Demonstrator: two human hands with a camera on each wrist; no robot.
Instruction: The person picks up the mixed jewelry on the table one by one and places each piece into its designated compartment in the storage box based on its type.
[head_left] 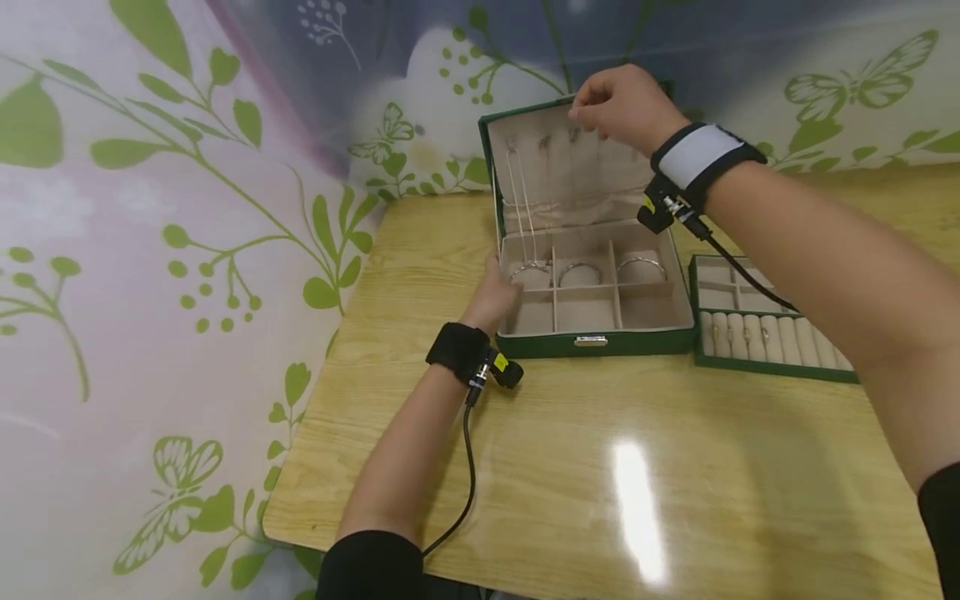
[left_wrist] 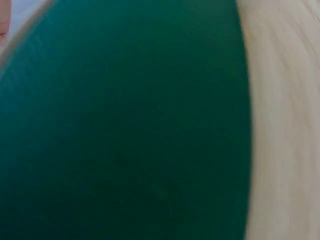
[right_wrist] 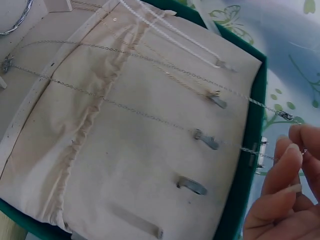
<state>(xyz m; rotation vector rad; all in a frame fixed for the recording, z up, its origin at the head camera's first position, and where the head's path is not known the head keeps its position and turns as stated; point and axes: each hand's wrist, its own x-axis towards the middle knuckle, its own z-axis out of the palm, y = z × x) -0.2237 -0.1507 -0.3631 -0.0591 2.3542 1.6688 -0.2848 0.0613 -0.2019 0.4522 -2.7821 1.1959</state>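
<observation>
An open green jewelry box [head_left: 596, 340] with a beige lining stands on the table. My right hand [head_left: 626, 104] is above its raised lid [head_left: 558, 171], pinching one end of a thin silver necklace [right_wrist: 284, 115]. In the right wrist view the chain hangs in a loop across the lid lining, down toward the compartments. Several small hooks [right_wrist: 192, 186] line the lid; a white necklace [right_wrist: 182, 42] and a fine gold one [right_wrist: 180, 82] hang there. My left hand [head_left: 492, 298] grips the box's left wall, whose green outside [left_wrist: 135, 120] fills most of the left wrist view.
Bracelets [head_left: 581, 271] lie in the box's back compartments. A green-edged tray [head_left: 772, 371] with several rings in its rolls sits to the right, partly behind my right forearm. The patterned wall [head_left: 420, 125] rises behind the wooden table [head_left: 562, 467].
</observation>
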